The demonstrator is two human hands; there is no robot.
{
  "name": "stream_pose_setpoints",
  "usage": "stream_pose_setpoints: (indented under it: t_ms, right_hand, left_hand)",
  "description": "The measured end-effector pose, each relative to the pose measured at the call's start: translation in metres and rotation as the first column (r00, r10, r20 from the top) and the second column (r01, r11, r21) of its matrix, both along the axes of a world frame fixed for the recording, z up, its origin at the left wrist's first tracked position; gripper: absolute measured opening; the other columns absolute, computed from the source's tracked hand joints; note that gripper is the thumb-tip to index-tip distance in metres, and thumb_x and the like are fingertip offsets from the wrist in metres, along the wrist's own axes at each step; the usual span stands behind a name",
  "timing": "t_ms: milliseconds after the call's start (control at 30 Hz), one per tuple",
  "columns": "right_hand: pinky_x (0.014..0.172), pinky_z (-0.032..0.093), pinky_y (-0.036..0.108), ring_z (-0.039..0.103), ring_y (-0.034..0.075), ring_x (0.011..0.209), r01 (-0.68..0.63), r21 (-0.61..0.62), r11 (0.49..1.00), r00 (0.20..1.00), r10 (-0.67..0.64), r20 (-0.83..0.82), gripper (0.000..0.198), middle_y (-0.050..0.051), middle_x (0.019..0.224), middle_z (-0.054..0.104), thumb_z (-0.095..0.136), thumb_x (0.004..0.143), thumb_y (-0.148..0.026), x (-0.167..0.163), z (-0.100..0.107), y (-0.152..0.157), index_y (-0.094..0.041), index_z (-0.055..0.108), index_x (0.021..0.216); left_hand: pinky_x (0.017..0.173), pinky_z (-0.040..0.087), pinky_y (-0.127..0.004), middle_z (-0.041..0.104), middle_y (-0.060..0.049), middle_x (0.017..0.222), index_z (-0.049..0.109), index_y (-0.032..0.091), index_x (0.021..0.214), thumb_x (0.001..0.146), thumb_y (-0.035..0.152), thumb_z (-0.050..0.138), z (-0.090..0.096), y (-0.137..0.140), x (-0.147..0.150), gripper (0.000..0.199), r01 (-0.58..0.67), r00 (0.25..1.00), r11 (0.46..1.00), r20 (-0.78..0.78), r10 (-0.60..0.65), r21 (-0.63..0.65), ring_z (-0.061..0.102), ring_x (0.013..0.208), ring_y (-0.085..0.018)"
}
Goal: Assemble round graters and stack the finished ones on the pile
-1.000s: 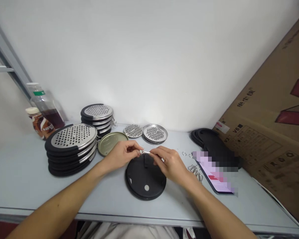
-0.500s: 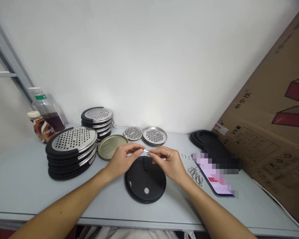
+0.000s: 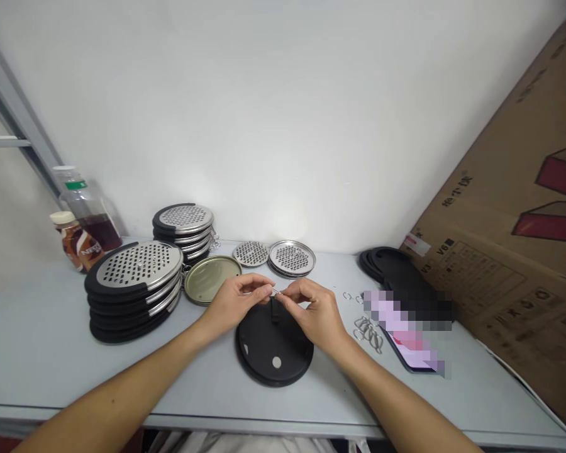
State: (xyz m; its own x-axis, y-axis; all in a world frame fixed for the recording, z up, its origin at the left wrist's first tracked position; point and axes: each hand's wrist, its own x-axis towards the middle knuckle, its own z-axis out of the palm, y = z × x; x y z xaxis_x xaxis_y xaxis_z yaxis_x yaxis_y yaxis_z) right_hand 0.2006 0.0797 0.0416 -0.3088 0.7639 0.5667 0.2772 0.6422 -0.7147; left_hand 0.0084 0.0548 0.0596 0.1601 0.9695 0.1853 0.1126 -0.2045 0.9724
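Fingertips of my left hand (image 3: 238,302) and my right hand (image 3: 314,311) meet, both pinching a small silvery metal clip (image 3: 276,291); its exact shape is mostly hidden by the fingers. Just below them lies a round black disc (image 3: 273,352) with a short black strap (image 3: 275,309) at its far edge and a pale round dot near its front. Right of my right hand, several wire carabiner clips (image 3: 368,333) lie in a heap, with a loose metal ring (image 3: 347,296) behind them.
Two stacks of black-rimmed round graters (image 3: 141,267) (image 3: 183,217) stand at left. A gold-toned lid (image 3: 212,280) and loose perforated metal discs (image 3: 292,258) lie behind my hands. Bottles (image 3: 78,242), a phone (image 3: 415,352), black covers (image 3: 391,270) and a large carton (image 3: 509,270) flank the table.
My hands stay together over the far edge of the black disc. The right fingers have shifted slightly left and down around the metal clip, which shows less now.
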Motion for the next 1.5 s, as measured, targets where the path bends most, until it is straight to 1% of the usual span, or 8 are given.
stream_pose_setpoints:
  t_ms: [167,267,367,533,633,700,900,1500]
  right_hand:
    - [0.075,0.056,0.03,0.063,0.017,0.092,-0.192,-0.242,0.951,0.973,0.152,-0.174,0.022,0.004,0.101,0.063,0.074,0.076,-0.025,-0.002,0.002,0.0,-0.022,0.06,0.093]
    - [0.077,0.057,0.033,0.067,0.017,0.087,-0.406,-0.44,0.801,0.901,0.273,-0.336,0.04,0.003,0.101,0.065,0.076,0.075,-0.028,-0.002,0.001,0.005,-0.023,0.055,0.109]
    - [0.07,0.057,0.034,0.066,0.015,0.066,-0.455,-0.546,0.703,0.885,0.287,-0.368,0.031,0.001,0.08,0.066,0.074,0.076,-0.033,0.0,-0.001,0.013,-0.018,0.061,0.1]
    - [0.064,0.053,0.03,0.062,0.013,0.061,-0.263,-0.487,0.833,0.964,0.216,-0.151,0.017,0.001,0.073,0.066,0.069,0.078,-0.028,0.004,-0.005,0.02,-0.017,0.068,0.09]
    - [0.067,0.051,0.029,0.064,0.016,0.071,-0.098,-0.288,0.952,0.991,0.121,0.063,0.011,0.002,0.078,0.069,0.063,0.081,-0.022,0.005,-0.008,0.023,-0.019,0.072,0.088]
    - [0.069,0.05,0.029,0.064,0.017,0.076,-0.055,-0.175,0.983,0.985,0.082,0.15,0.014,0.003,0.084,0.071,0.06,0.081,-0.017,0.006,-0.011,0.026,-0.02,0.072,0.087]
    - [0.072,0.05,0.029,0.064,0.016,0.076,-0.02,-0.063,0.998,0.971,0.034,0.236,0.023,0.003,0.087,0.071,0.056,0.078,-0.007,0.007,-0.022,0.033,-0.02,0.072,0.089]
    - [0.073,0.049,0.029,0.062,0.017,0.078,-0.049,-0.022,0.999,0.96,0.053,0.276,0.026,0.003,0.084,0.069,0.055,0.078,-0.005,0.005,-0.031,0.033,-0.021,0.072,0.09]
  left_hand:
    - [0.081,0.053,-0.027,0.074,-0.004,0.092,0.074,0.017,0.094,0.086,0.025,0.066,-0.001,-0.004,0.002,0.014,-0.042,0.994,0.989,-0.096,0.056,0.141,0.068,0.089,-0.019]
    - [0.081,0.054,-0.027,0.075,-0.004,0.095,0.075,0.018,0.095,0.086,0.021,0.065,-0.005,-0.005,0.005,0.014,-0.045,0.983,0.97,-0.163,0.086,0.239,0.069,0.091,-0.019]
    - [0.08,0.054,-0.026,0.075,-0.002,0.095,0.074,0.02,0.099,0.086,0.019,0.065,-0.009,-0.005,0.006,0.016,-0.057,0.97,0.949,-0.208,0.126,0.309,0.069,0.087,-0.017]
    - [0.075,0.052,-0.024,0.074,0.0,0.087,0.074,0.021,0.092,0.085,0.015,0.065,-0.014,0.001,0.006,0.013,-0.102,0.924,0.915,-0.303,0.232,0.39,0.068,0.08,-0.015]
    - [0.074,0.052,-0.023,0.074,0.0,0.085,0.074,0.02,0.09,0.084,0.013,0.065,-0.02,0.007,0.006,0.014,-0.102,0.907,0.91,-0.338,0.251,0.402,0.068,0.079,-0.014]
    - [0.074,0.052,-0.023,0.074,0.001,0.086,0.074,0.021,0.09,0.083,0.011,0.064,-0.026,0.011,0.006,0.015,-0.09,0.894,0.907,-0.369,0.256,0.412,0.068,0.079,-0.014]
    - [0.076,0.052,-0.024,0.075,0.002,0.087,0.073,0.021,0.092,0.082,0.009,0.063,-0.038,0.021,0.006,0.018,-0.075,0.87,0.908,-0.418,0.261,0.412,0.068,0.08,-0.014]
    - [0.077,0.05,-0.028,0.075,0.001,0.086,0.073,0.022,0.089,0.081,0.008,0.065,-0.044,0.023,0.002,0.018,-0.049,0.813,0.899,-0.505,0.289,0.435,0.067,0.081,-0.016]
